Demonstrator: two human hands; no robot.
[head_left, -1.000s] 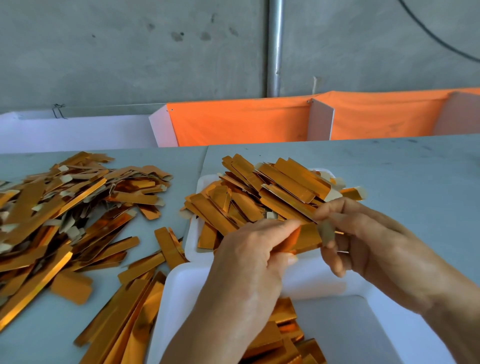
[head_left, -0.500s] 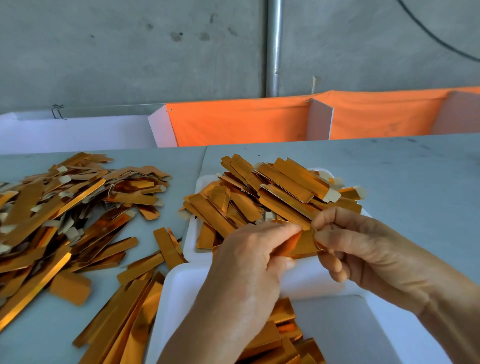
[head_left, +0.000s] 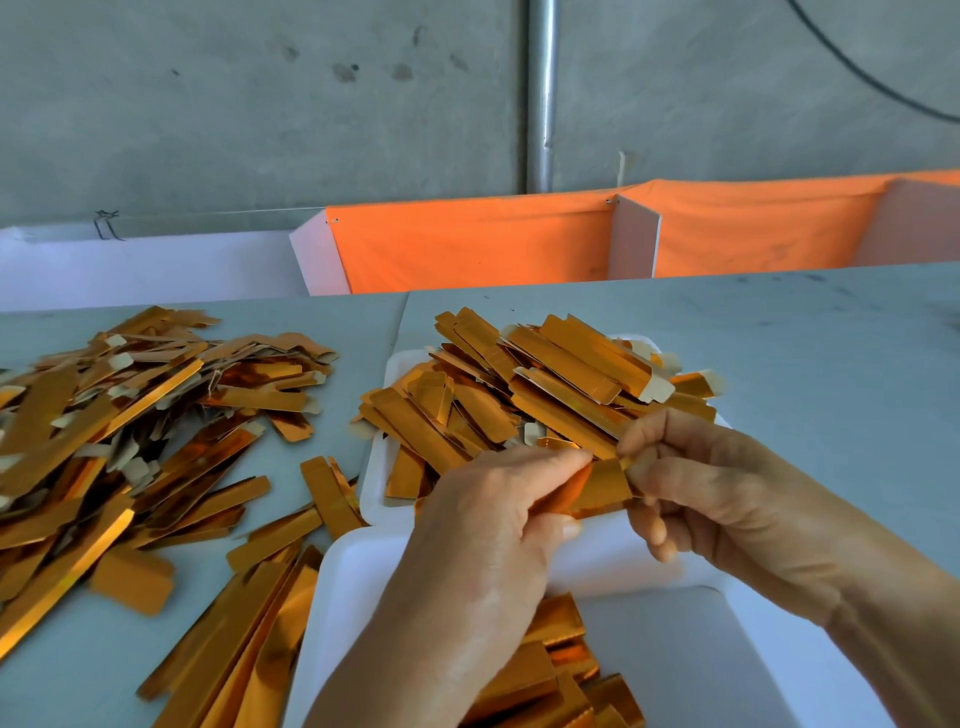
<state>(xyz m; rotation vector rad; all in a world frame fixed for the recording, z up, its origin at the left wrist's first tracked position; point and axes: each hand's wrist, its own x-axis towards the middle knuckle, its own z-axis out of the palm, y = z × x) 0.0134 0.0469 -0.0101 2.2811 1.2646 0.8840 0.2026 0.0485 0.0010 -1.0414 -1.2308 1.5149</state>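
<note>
Both my hands hold one shiny gold card strip (head_left: 597, 488) over the white trays. My left hand (head_left: 488, 525) pinches its left end between thumb and fingers. My right hand (head_left: 717, 493) pinches its right end with curled fingers. Behind the hands, a far white tray (head_left: 382, 467) carries a heap of folded gold strips (head_left: 545, 384). A near white tray (head_left: 691, 649) below my hands holds a few folded gold pieces (head_left: 550, 675), partly hidden by my left forearm.
A big loose pile of flat gold strips (head_left: 130, 421) covers the grey table (head_left: 831, 364) at the left, with more strips (head_left: 244, 639) by the near tray's left side. Orange cloth dividers (head_left: 467, 249) and a concrete wall with a metal pipe (head_left: 540, 93) stand behind.
My right hand has slid left along the strip and closed its fingers on the end. The strip now looks shorter between the two hands. My left hand has hardly moved.
</note>
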